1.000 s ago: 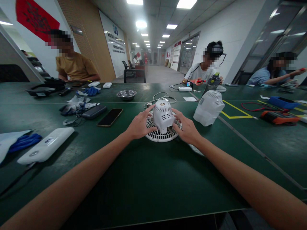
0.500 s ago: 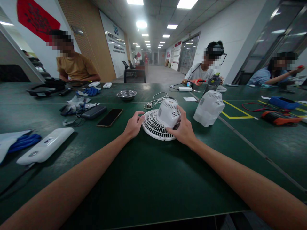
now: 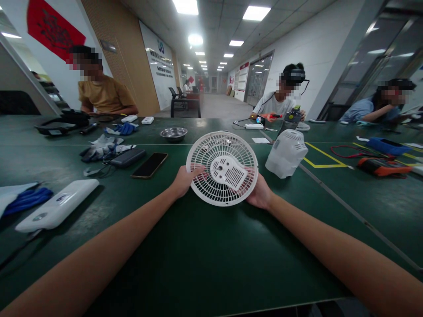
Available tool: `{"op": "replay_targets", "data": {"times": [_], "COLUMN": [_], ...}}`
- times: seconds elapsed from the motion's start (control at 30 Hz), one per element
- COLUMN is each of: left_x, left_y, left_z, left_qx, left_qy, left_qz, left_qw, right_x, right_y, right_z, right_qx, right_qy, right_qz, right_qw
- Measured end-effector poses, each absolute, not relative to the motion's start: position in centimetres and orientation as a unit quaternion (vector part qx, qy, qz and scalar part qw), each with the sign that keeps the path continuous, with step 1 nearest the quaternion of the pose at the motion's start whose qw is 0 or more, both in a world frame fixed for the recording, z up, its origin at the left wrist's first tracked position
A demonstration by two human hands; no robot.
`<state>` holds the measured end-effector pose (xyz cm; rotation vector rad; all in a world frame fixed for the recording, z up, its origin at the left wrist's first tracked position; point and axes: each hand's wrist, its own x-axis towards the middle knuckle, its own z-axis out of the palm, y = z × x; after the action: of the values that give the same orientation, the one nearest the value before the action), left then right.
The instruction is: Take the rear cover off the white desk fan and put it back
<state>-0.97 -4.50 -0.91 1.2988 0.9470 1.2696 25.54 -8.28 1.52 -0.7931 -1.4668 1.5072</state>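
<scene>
Green table (image 3: 198, 251) in a long office, phone (image 3: 150, 165) off to the left, white plastic cover (image 3: 287, 155) to the right. Fan grille (image 3: 228, 172) is tilted up between both hands, slotted side showing: left hand (image 3: 183, 181) pinches the left rim, thumb over the front bars, and right hand (image 3: 260, 193) grips from behind at the lower right, most of those fingers hidden. Half a second ago it lay flat, bulky housing on top, with the right hand around that housing
</scene>
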Motion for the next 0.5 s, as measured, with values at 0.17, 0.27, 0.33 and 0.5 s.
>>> {"op": "replay_targets", "data": {"times": [0.17, 0.27, 0.33, 0.5], "left_x": [-1.21, -1.11, -1.02, -1.14], "left_y": [-4.81, -4.9, -4.96, -5.0], "left_z": [-0.52, -0.16, -0.13, -0.32], "left_qx": [0.481, 0.5, 0.508, 0.511], "left_qy": [0.438, 0.444, 0.444, 0.456], "left_qz": [0.543, 0.541, 0.542, 0.542], "left_qw": [0.531, 0.51, 0.501, 0.486], "right_x": [25.47, 25.61, 25.64, 25.28], "right_y": [-7.86, -7.72, -7.86, -8.32], "right_z": [1.29, 1.29, 1.36, 1.51], "right_qx": [-0.313, -0.324, -0.332, -0.331], "right_qy": [-0.492, -0.47, -0.461, -0.478], "right_qz": [0.707, 0.715, 0.715, 0.707], "right_qw": [0.4, 0.405, 0.408, 0.404]}}
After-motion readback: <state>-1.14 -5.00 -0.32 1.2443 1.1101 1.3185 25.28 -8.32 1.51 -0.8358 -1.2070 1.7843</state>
